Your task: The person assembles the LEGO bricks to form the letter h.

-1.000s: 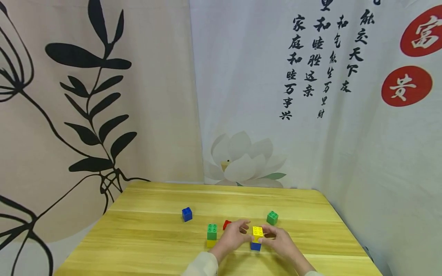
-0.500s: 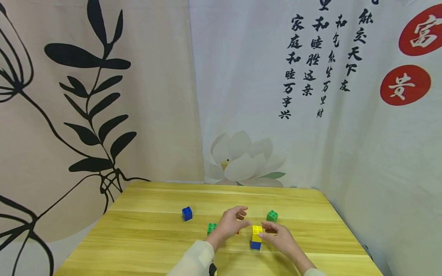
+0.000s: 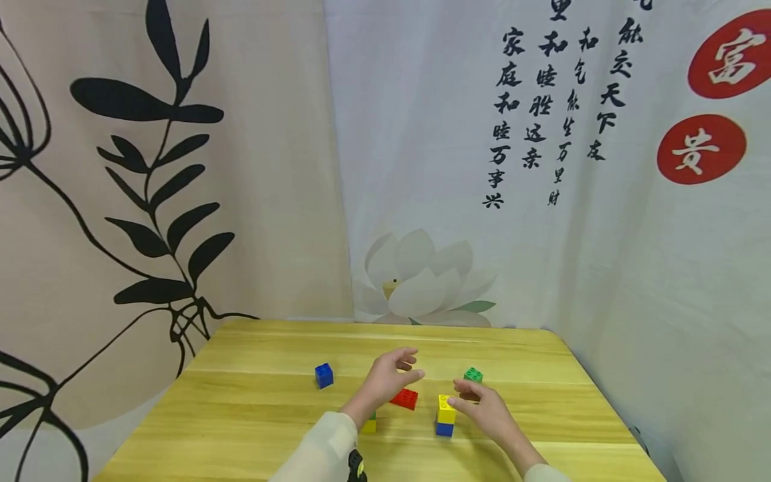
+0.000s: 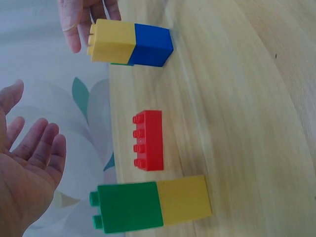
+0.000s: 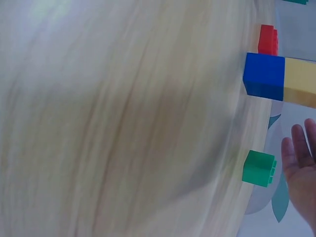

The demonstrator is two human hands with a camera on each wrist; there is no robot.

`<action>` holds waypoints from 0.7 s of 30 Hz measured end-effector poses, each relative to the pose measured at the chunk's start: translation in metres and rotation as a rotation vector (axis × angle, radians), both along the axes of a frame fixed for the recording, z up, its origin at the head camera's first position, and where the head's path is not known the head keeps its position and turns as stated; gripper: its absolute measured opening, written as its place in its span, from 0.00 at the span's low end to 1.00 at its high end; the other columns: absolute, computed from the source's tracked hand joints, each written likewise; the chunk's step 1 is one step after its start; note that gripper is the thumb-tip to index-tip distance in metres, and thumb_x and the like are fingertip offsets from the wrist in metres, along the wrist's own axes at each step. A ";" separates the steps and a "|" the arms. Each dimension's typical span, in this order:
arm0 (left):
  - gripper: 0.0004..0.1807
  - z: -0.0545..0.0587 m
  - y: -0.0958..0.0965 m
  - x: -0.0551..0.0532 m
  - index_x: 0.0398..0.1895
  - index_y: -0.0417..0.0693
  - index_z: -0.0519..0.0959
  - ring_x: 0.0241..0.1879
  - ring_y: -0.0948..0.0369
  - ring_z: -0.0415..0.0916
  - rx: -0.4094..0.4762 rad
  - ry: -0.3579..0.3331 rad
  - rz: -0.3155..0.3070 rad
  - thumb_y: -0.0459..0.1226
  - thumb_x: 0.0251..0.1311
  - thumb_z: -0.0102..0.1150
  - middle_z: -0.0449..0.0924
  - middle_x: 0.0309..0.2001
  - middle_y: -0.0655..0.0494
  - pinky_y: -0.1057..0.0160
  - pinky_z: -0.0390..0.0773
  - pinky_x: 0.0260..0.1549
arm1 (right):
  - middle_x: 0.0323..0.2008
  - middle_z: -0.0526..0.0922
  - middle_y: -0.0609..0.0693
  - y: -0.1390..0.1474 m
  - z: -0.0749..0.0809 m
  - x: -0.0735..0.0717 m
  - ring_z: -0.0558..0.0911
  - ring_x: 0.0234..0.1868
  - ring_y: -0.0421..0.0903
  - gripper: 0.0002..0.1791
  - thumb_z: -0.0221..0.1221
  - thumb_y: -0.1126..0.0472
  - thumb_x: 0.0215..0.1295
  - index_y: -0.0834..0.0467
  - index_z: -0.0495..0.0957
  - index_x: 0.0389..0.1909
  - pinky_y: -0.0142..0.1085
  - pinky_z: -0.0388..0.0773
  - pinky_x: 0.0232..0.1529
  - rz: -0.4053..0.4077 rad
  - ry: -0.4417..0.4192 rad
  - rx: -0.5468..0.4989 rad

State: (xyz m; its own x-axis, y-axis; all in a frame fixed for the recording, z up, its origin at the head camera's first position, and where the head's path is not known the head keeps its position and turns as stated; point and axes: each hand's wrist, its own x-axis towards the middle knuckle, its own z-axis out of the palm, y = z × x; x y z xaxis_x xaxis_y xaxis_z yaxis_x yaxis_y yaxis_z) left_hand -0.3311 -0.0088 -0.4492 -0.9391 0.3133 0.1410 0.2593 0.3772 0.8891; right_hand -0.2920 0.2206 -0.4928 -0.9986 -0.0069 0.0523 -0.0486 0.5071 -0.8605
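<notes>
A yellow toy building block (image 3: 444, 412) sits on a blue block (image 3: 444, 430) as an upright stack on the table. My right hand (image 3: 490, 412) is at the stack's right side, fingers relaxed, its thumb close by the yellow block. My left hand (image 3: 385, 380) hovers above the table, left of the stack, with loose fingers and nothing in them. Below it lies a flat red brick (image 3: 406, 399). In the left wrist view a green block (image 4: 129, 207) stands on another yellow block (image 4: 183, 200); my left arm covers much of this second stack in the head view.
A loose blue block (image 3: 324, 375) stands at the left on the wooden table (image 3: 259, 415). Behind my right hand is a loose green block (image 3: 473, 375). A printed cloth (image 3: 283, 201) hangs beyond the far table edge.
My left hand has moved away from the yellow-and-blue stack, up and to the left, uncovering the red brick. My right hand has stayed beside the stack and moved only slightly.
</notes>
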 end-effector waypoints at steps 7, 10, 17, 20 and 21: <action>0.29 0.003 -0.019 -0.005 0.66 0.53 0.72 0.56 0.53 0.75 0.018 -0.005 0.016 0.47 0.62 0.64 0.79 0.57 0.52 0.51 0.80 0.53 | 0.59 0.81 0.55 -0.005 0.006 -0.004 0.79 0.57 0.51 0.32 0.66 0.41 0.58 0.53 0.77 0.60 0.44 0.81 0.52 -0.006 0.006 -0.009; 0.28 0.004 -0.028 -0.006 0.66 0.54 0.72 0.57 0.53 0.75 0.021 -0.007 0.022 0.48 0.63 0.63 0.78 0.57 0.52 0.50 0.79 0.54 | 0.59 0.81 0.54 -0.007 0.009 -0.004 0.78 0.59 0.51 0.31 0.66 0.41 0.59 0.52 0.77 0.60 0.44 0.81 0.53 0.001 0.005 -0.023; 0.27 0.004 -0.049 -0.007 0.66 0.53 0.72 0.58 0.52 0.74 0.014 -0.012 0.037 0.48 0.65 0.61 0.78 0.58 0.51 0.51 0.79 0.54 | 0.59 0.81 0.52 -0.011 0.016 -0.007 0.78 0.60 0.51 0.31 0.66 0.41 0.59 0.52 0.77 0.60 0.44 0.80 0.55 -0.011 0.033 -0.025; 0.28 0.004 -0.058 -0.007 0.66 0.53 0.72 0.58 0.52 0.74 0.019 -0.016 0.048 0.49 0.65 0.61 0.78 0.59 0.50 0.52 0.79 0.54 | 0.59 0.81 0.52 -0.015 0.019 -0.009 0.77 0.60 0.52 0.31 0.66 0.42 0.59 0.52 0.77 0.61 0.45 0.80 0.56 -0.013 0.044 -0.027; 0.28 0.003 -0.061 -0.007 0.66 0.54 0.72 0.59 0.52 0.74 0.021 -0.021 0.053 0.50 0.64 0.61 0.78 0.59 0.50 0.52 0.79 0.54 | 0.60 0.80 0.52 -0.016 0.020 -0.009 0.77 0.61 0.53 0.31 0.66 0.42 0.59 0.52 0.77 0.61 0.45 0.79 0.56 -0.015 0.046 -0.032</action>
